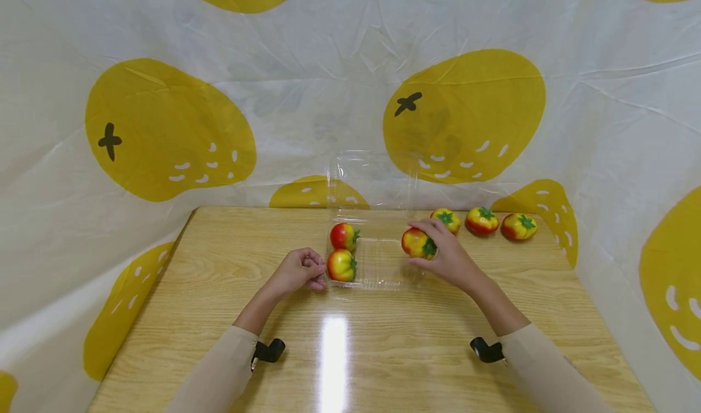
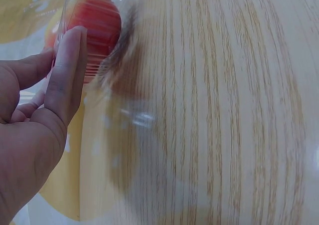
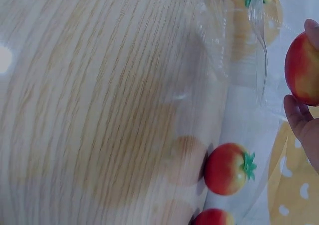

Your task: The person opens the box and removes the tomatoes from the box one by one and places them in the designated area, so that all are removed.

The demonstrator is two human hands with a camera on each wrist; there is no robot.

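Note:
A clear plastic clamshell box (image 1: 378,267) lies open in the middle of the wooden table (image 1: 383,352), its lid (image 1: 372,179) standing up at the back. Two red-yellow tomatoes (image 1: 343,236) (image 1: 341,265) sit in its left side. My left hand (image 1: 303,272) rests against the box's left wall; in the left wrist view its thumb (image 2: 67,70) lies straight on the plastic beside a tomato (image 2: 97,23). My right hand (image 1: 438,252) grips a third tomato (image 1: 416,243) (image 3: 301,70) at the box's right edge.
Three more tomatoes (image 1: 446,218) (image 1: 482,221) (image 1: 519,226) stand in a row at the table's back right; the right wrist view shows two tomatoes (image 3: 227,168) (image 3: 212,217). A white cloth with yellow fruit prints (image 1: 164,133) surrounds the table on three sides.

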